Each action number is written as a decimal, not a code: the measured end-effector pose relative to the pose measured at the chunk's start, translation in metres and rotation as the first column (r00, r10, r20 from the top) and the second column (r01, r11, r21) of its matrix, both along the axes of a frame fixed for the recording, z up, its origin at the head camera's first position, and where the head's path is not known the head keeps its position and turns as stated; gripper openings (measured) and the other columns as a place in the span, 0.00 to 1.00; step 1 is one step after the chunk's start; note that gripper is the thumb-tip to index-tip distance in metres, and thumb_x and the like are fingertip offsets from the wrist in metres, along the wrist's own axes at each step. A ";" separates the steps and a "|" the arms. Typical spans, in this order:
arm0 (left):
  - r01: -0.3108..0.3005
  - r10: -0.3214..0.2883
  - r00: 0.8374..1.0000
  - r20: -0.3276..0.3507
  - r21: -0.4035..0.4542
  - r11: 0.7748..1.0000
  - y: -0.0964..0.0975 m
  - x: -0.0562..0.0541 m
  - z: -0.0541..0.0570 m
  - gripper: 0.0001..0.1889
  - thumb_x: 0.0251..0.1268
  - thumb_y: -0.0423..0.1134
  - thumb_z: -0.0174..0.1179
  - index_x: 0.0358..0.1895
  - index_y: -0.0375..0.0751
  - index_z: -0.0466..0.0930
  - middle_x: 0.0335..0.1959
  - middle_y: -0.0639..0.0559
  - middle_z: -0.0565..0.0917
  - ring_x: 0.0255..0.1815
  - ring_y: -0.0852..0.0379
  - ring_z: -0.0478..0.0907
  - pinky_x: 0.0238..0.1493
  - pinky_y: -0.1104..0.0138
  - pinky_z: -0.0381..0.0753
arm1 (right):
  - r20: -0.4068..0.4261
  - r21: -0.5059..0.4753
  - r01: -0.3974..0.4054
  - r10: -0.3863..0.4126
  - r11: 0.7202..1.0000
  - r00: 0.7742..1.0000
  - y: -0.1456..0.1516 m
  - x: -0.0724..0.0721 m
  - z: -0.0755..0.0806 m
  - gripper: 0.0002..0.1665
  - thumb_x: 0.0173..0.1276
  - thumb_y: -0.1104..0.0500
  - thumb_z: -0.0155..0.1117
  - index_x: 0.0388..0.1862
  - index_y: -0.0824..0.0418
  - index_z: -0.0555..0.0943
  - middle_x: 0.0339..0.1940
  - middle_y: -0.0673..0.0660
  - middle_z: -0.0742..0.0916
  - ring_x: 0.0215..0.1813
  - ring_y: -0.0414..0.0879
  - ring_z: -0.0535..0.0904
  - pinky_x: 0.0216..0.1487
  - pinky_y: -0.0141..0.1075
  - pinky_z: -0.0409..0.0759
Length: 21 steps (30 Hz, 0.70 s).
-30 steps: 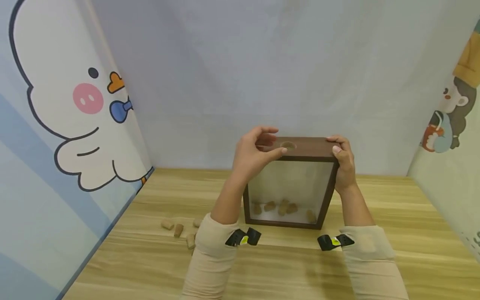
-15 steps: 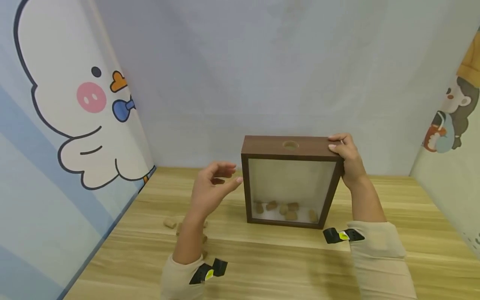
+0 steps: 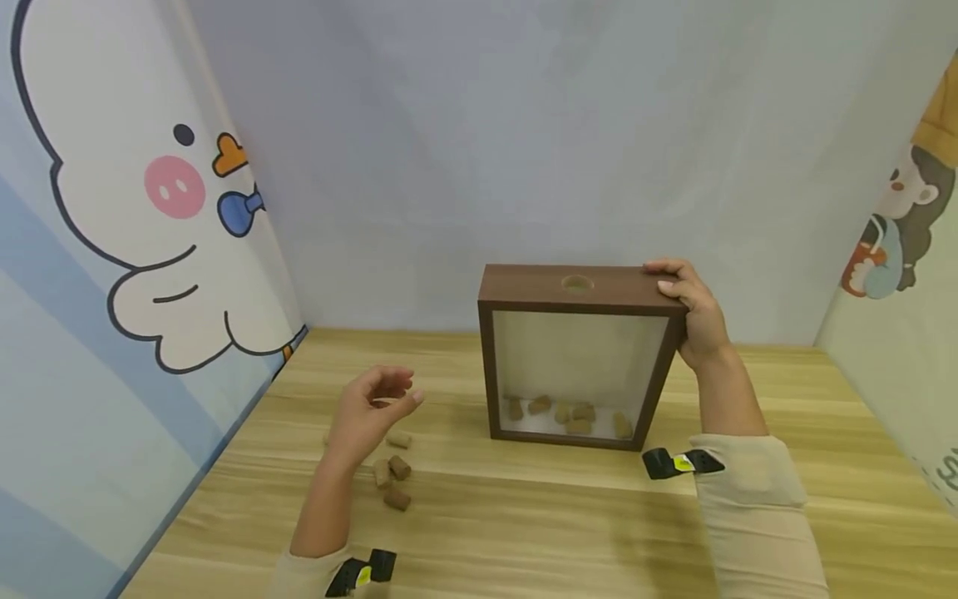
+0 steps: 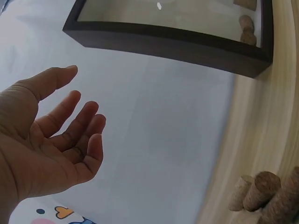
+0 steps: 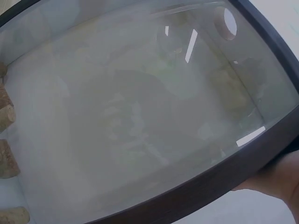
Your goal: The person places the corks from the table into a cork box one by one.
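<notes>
A dark brown shadow box frame (image 3: 516,286) with a clear front stands upright on the table, a round hole in its top. Several corks (image 3: 579,426) lie inside along its bottom. My right hand (image 3: 699,320) grips the upper right corner, thumb and fingers over the top edge. Left of the box, my left hand (image 3: 370,416) hangs above the table with loosely bent fingers and nothing in them; the left wrist view shows the bare palm (image 4: 51,163). Just below and beside that hand lie several loose corks (image 3: 397,499), also seen as cork ends (image 4: 264,186) in the left wrist view.
The wood-grain table (image 3: 524,524) runs back to a pale cloth backdrop (image 3: 419,166). A cartoon-printed panel (image 3: 90,249) borders the left side, and another printed panel (image 3: 883,349) the right.
From the hole in the box's top, my left hand has moved left and down toward the loose corks. One more cork shows lying inside the box. My right hand stays on the corner.
</notes>
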<state>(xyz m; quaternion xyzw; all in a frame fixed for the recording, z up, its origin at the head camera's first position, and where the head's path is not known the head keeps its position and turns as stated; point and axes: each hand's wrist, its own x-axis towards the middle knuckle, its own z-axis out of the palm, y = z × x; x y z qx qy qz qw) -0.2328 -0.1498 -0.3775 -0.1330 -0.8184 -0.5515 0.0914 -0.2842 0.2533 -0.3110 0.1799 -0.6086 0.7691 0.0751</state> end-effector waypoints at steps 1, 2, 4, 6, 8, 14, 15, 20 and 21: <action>-0.003 0.003 1.000 0.014 -0.009 1.000 -0.004 -0.001 -0.004 0.18 0.58 0.41 0.65 0.50 0.39 0.77 0.46 0.46 0.79 0.46 0.52 0.74 0.46 0.58 0.73 | 0.002 -0.005 -0.007 0.007 1.000 1.000 0.000 0.000 0.001 0.16 0.70 0.64 0.39 0.46 0.54 0.75 0.52 0.57 0.68 0.46 0.51 0.68 0.38 0.36 0.73; -0.005 0.005 1.000 0.026 -0.019 1.000 -0.007 -0.001 -0.007 0.18 0.58 0.42 0.66 0.51 0.40 0.77 0.46 0.47 0.79 0.46 0.52 0.74 0.46 0.58 0.73 | 0.005 -0.007 -0.015 0.015 1.000 1.000 0.001 0.000 0.002 0.15 0.71 0.64 0.39 0.46 0.54 0.75 0.52 0.58 0.68 0.46 0.51 0.68 0.38 0.37 0.73; -0.005 0.007 0.999 0.053 -0.045 0.999 -0.013 -0.001 -0.013 0.19 0.58 0.43 0.66 0.51 0.40 0.77 0.46 0.46 0.79 0.46 0.51 0.75 0.45 0.58 0.74 | 0.023 -0.008 -0.033 0.033 0.999 0.999 0.003 0.001 0.003 0.14 0.72 0.64 0.41 0.44 0.55 0.75 0.51 0.58 0.69 0.44 0.50 0.70 0.37 0.37 0.74; 0.005 0.000 0.997 0.083 -0.059 0.998 -0.018 -0.001 -0.019 0.20 0.58 0.42 0.66 0.52 0.39 0.78 0.46 0.45 0.79 0.46 0.50 0.75 0.45 0.57 0.75 | 0.043 -0.007 -0.048 0.049 0.999 0.998 0.005 0.002 0.005 0.12 0.73 0.65 0.43 0.42 0.55 0.75 0.50 0.59 0.69 0.42 0.50 0.71 0.37 0.37 0.74; 0.010 -0.003 0.994 0.106 -0.069 0.998 -0.023 -0.002 -0.025 0.20 0.58 0.42 0.66 0.52 0.38 0.78 0.46 0.44 0.80 0.46 0.49 0.75 0.46 0.57 0.75 | 0.063 -0.003 -0.056 0.057 0.998 0.996 0.007 0.002 0.007 0.10 0.73 0.64 0.45 0.41 0.55 0.76 0.49 0.59 0.69 0.40 0.49 0.72 0.36 0.37 0.75; -0.001 0.011 0.988 0.154 -0.065 0.998 -0.032 -0.009 -0.042 0.22 0.57 0.41 0.66 0.54 0.37 0.77 0.48 0.43 0.79 0.47 0.48 0.75 0.47 0.58 0.75 | 0.100 -0.009 -0.026 0.026 1.000 0.995 0.008 0.001 0.012 0.06 0.71 0.62 0.52 0.37 0.56 0.78 0.48 0.58 0.70 0.36 0.48 0.75 0.33 0.36 0.76; -0.005 0.015 0.988 0.157 -0.064 0.998 -0.033 -0.010 -0.045 0.21 0.57 0.40 0.66 0.53 0.37 0.77 0.48 0.43 0.79 0.47 0.48 0.75 0.47 0.58 0.75 | 0.101 -0.016 -0.022 0.024 1.000 0.995 0.007 0.001 0.012 0.06 0.71 0.62 0.53 0.37 0.56 0.78 0.47 0.58 0.71 0.36 0.47 0.75 0.32 0.36 0.76; -0.001 0.018 0.983 0.180 -0.096 0.995 -0.043 -0.019 -0.063 0.19 0.57 0.36 0.66 0.52 0.38 0.79 0.49 0.40 0.78 0.47 0.47 0.75 0.47 0.57 0.74 | 0.073 -0.082 -0.023 0.029 0.996 0.997 0.003 0.001 0.009 0.09 0.71 0.65 0.50 0.36 0.57 0.79 0.45 0.58 0.72 0.35 0.47 0.75 0.31 0.35 0.76; 0.007 0.014 0.983 0.185 -0.111 0.994 -0.045 -0.021 -0.067 0.18 0.57 0.36 0.66 0.52 0.38 0.79 0.49 0.39 0.78 0.47 0.46 0.75 0.47 0.56 0.74 | 0.059 -0.103 -0.019 0.025 0.995 0.998 0.001 0.001 0.007 0.11 0.71 0.65 0.49 0.35 0.57 0.79 0.44 0.58 0.72 0.36 0.47 0.74 0.32 0.34 0.76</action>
